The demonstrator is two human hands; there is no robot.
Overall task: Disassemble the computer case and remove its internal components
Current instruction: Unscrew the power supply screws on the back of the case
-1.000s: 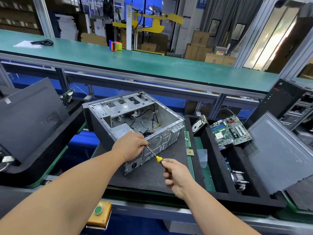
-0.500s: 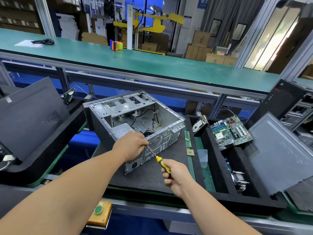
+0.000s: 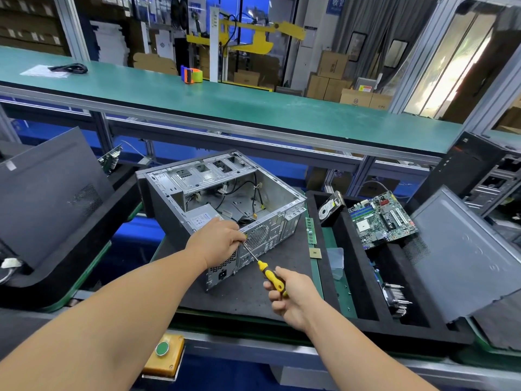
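An open grey computer case (image 3: 270, 198) lies on its side on a black mat (image 3: 253, 294), with loose cables and a power supply (image 3: 201, 220) inside. My left hand (image 3: 218, 242) rests on the case's near top edge over the power supply, fingers curled at the rear panel. My right hand (image 3: 290, 297) grips a yellow-handled screwdriver (image 3: 269, 275). Its shaft points up-left and the tip meets the rear panel by my left fingers.
A black foam tray (image 3: 349, 280) to the right holds a hard drive (image 3: 329, 207), a motherboard (image 3: 380, 221), a heatsink (image 3: 396, 297) and a side panel (image 3: 462, 258). A RAM stick (image 3: 310, 231) and CPU (image 3: 315, 253) lie by the mat. Another panel (image 3: 48, 193) leans at left.
My right hand has slid slightly down the screwdriver handle and turned; the left hand and the case stay where they were.
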